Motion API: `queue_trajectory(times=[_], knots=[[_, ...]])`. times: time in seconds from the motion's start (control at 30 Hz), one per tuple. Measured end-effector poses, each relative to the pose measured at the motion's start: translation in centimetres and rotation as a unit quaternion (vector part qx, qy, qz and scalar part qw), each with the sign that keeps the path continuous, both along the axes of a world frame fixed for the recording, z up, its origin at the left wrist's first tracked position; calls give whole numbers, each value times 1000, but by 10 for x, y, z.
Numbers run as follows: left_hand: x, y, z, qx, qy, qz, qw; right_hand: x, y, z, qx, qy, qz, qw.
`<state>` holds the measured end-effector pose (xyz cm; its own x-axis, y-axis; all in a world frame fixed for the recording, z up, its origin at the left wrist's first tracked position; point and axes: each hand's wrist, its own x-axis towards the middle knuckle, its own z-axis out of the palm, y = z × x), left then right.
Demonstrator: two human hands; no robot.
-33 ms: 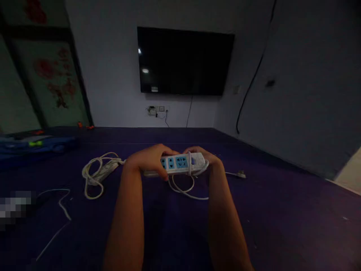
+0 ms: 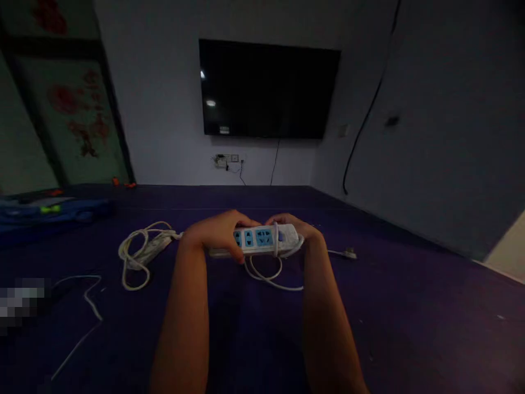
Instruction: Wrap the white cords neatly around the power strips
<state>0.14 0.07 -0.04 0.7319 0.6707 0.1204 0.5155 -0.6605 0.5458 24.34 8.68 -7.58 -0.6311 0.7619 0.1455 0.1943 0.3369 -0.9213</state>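
A white power strip point(image 2: 262, 239) with blue sockets is held level just above a dark purple surface point(image 2: 262, 328). My left hand point(image 2: 219, 232) is closed round its left end. My right hand point(image 2: 301, 231) grips its right end, where the white cord point(image 2: 270, 273) is wrapped once around the strip. The rest of that cord loops down onto the surface below the strip and runs right to a white plug point(image 2: 349, 253).
A second white power strip with a coiled cord point(image 2: 141, 251) lies to the left. A thin white cable point(image 2: 88, 298) lies at the near left. Blue objects point(image 2: 53, 210) sit at the far left. A wall-mounted television point(image 2: 268, 90) and wall sockets point(image 2: 227, 160) are ahead.
Almost nothing differs; the strip and both hands stay where they were, with only a slight shift of view.
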Motion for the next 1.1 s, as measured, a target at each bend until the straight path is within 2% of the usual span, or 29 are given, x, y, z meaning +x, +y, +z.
queue_trajectory(times=[0.13, 0.27, 0.33, 0.4, 0.5, 0.67, 0.83, 0.97, 1.1], knots=[[4, 3, -2, -2, -36, -43, 998, 6, -13, -4, -38, 106, 1, 994], [4, 8, -3, -41, -101, -121, 987, 0, -22, -5, -8, 201, 7, 980], [2, 10, -4, -66, -104, -147, 982, -7, -24, 0, -14, 190, 21, 981], [1, 11, -5, -84, -88, -152, 981, -13, -24, 8, -37, 133, 37, 990], [0, 13, -7, -82, -52, -126, 987, -18, -21, 19, -49, 21, 25, 998], [4, 19, -13, -55, -10, -40, 998, -14, -21, 31, 47, -92, -104, 989], [6, 20, -13, -45, -3, -9, 999, -17, -27, 39, 113, -93, -137, 980], [8, 20, -13, -43, 46, 25, 998, -25, -32, 45, 161, -99, -149, 971], [13, 20, -13, -11, 72, 68, 995, -34, -37, 51, 230, -144, -223, 936]])
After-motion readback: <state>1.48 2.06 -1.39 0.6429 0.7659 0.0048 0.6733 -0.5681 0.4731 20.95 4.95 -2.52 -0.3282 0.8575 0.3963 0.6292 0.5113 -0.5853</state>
